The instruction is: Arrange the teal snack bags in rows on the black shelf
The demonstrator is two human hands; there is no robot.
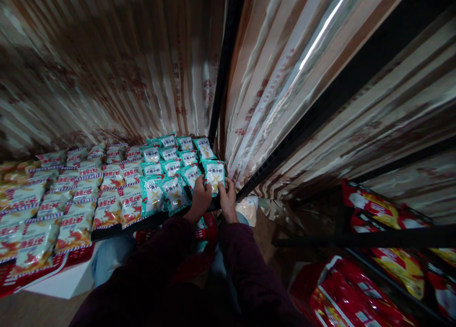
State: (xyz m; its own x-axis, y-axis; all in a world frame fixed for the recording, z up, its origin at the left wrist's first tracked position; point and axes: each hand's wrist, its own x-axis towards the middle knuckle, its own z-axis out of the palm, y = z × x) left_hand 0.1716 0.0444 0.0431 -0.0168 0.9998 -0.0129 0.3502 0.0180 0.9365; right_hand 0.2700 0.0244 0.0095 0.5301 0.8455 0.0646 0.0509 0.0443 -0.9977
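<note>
Between my two hands is a teal-and-white snack bag (215,175) with dark lettering, upright at the right end of the shelf. My left hand (201,199) pinches its lower left side. On its lower right edge, my right hand (228,199) closes with thumb and fingers. Matching teal snack bags (174,191) stand in rows just left of it, one partly behind my left hand. Farther left are rows of white-and-red snack bags (109,206) with striped edges.
A black shelf edge (117,229) runs under the bags. Below it stands a red basket (210,229), partly hidden by my arms. Black metal posts (306,127) rise at the corner before pleated curtains (142,70). Red packages (349,289) lie at lower right.
</note>
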